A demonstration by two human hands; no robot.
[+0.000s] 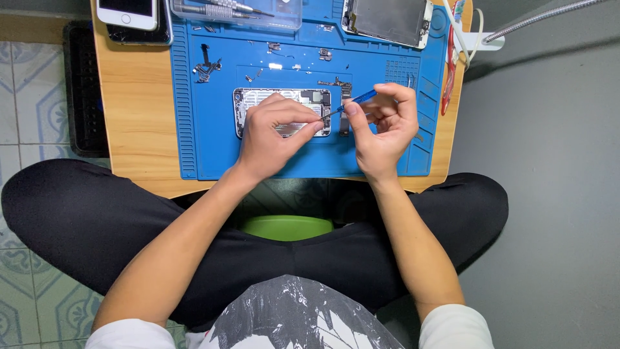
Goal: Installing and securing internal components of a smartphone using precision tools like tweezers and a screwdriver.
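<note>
Pressing down on the opened phone (pixel 282 111) at the middle of the blue mat (pixel 206 142), the left hand (pixel 271 132) steadies it, fingers curled over its body. The right hand (pixel 381 123) pinches a blue screwdriver (pixel 352 101), its tip angled into the phone's right end, loose parts (pixel 206 66) set aside farther left.

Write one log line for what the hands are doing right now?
left hand: steadies open phone | right hand: holds blue screwdriver, tip at phone | under: blue mat
</note>
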